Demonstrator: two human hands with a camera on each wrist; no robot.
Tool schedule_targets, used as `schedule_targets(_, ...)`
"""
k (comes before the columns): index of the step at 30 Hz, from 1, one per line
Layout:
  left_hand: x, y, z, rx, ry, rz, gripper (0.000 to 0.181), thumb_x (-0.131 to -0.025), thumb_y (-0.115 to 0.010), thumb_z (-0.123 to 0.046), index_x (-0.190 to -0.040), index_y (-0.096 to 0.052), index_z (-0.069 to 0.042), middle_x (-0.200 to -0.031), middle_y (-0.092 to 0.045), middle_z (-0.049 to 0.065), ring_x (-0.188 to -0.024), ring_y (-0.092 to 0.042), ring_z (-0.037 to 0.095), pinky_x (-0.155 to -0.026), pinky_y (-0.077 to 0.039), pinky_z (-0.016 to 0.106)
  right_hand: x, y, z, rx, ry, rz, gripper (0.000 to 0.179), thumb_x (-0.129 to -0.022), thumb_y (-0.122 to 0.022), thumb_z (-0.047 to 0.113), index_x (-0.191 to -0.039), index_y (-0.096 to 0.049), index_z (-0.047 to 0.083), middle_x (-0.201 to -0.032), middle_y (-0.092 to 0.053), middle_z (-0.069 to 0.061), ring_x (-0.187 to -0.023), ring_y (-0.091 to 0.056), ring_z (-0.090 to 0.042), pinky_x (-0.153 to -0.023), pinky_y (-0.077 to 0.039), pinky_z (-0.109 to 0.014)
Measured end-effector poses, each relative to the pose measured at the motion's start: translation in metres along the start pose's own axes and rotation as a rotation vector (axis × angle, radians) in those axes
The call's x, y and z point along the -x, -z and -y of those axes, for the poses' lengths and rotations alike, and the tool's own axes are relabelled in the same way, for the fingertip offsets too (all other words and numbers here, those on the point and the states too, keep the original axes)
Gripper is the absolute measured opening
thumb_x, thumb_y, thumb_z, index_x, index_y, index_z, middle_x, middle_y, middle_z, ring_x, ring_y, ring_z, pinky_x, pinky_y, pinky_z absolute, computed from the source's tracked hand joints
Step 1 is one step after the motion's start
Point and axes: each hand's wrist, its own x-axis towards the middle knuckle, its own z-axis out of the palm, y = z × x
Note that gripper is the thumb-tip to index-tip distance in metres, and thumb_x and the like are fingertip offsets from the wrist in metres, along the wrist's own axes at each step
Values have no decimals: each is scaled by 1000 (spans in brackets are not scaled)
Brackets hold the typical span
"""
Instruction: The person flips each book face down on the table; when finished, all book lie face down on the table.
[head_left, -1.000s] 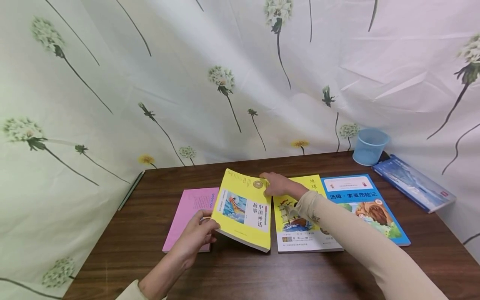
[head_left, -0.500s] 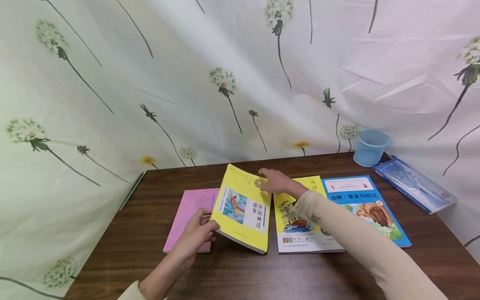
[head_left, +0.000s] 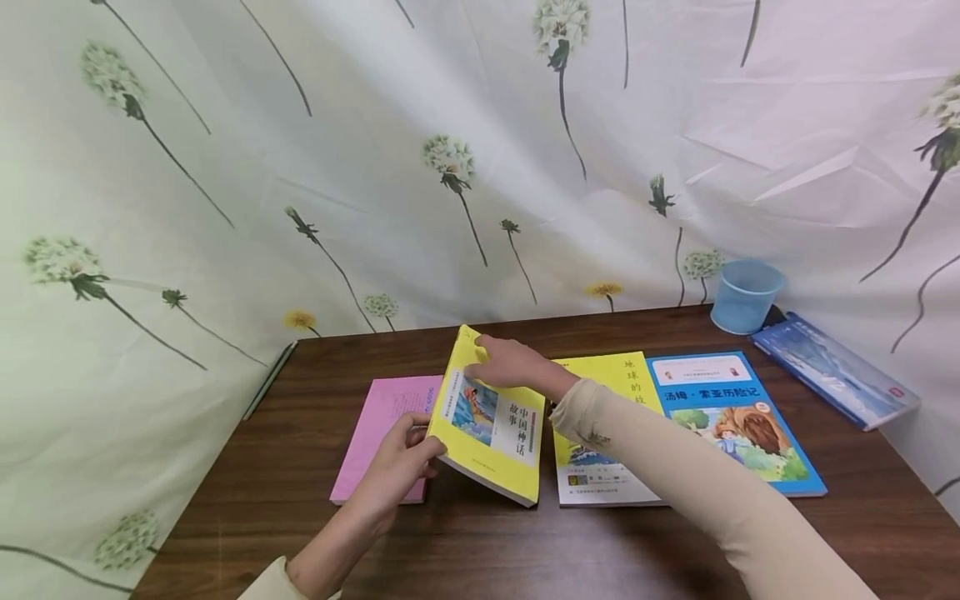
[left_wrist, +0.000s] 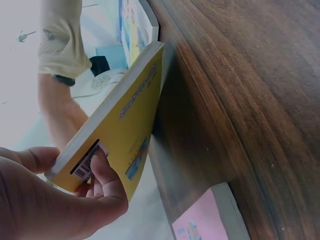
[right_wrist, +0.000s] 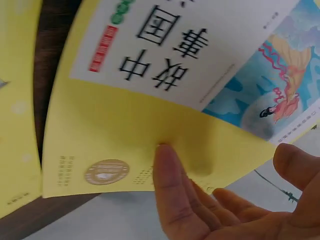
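A yellow storybook [head_left: 491,471] is tilted, its left side raised and its right edge low at the table. My left hand [head_left: 401,462] pinches its lower left corner, thumb on the cover and fingers underneath, over the barcode on the back [left_wrist: 87,162]. My right hand [head_left: 506,362] reaches across the upper cover, near the top left corner. In the right wrist view one of its fingertips [right_wrist: 167,160] overlaps the cover by the top edge, the fingers loosely bent. Left of the book lies a pink book [head_left: 378,425], partly hidden by the left hand.
Right of the held book lie a yellow-and-white book [head_left: 600,496], partly under the right sleeve, and a blue book [head_left: 780,417]. Another blue book [head_left: 836,371] and a light blue bin [head_left: 746,296] stand at the back right by the floral curtain [head_left: 360,167]. A thin green object [head_left: 270,379] lies along the left edge.
My right hand has moved left along the top of the yellow book, from its right corner toward its left one. The book's tilt has grown slightly; my left hand keeps its grip.
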Motion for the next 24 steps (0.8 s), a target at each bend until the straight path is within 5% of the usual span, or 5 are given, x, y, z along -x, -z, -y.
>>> schedule_targets(6,1,-4,-5,-19,-42,9,34,-88,-59,-6,-122,-53,-1,-112,-63,17,-90,-60,22,-74,-52,31,-3,4,15,51,-51,-17,80,-97,-56,51,-160,-21,17,-97,-62,-10,-84,-72,-27,-75,-61,-41)
schedule_targets(16,4,-8,-9,-113,-133,30,33,-90,-60,-5,-122,-54,-3,-114,-61,16,-89,-57,21,-74,-53,31,1,15,48,73,-36,-29,91,-90,-70,41,-161,-16,20,-115,-63,-15,-93,-71,-28,-73,-62,-41)
schedule_targets(21,8,-10,-13,-187,-167,33,32,-89,-62,-8,-121,-56,-6,-108,-61,12,-88,-52,20,-69,-46,26,4,21,53,25,-42,-36,95,-89,-70,26,-162,-8,22,-109,-65,-16,-80,-66,-26,-70,-62,-43)
schedule_targets(24,11,-12,-15,-200,-185,43,33,-88,-64,-8,-120,-56,-7,-106,-62,10,-88,-53,19,-68,-45,26,6,25,55,4,-42,-24,99,-88,-67,21,-162,-1,23,-128,-56,-18,-72,-61,-26,-68,-62,-43)
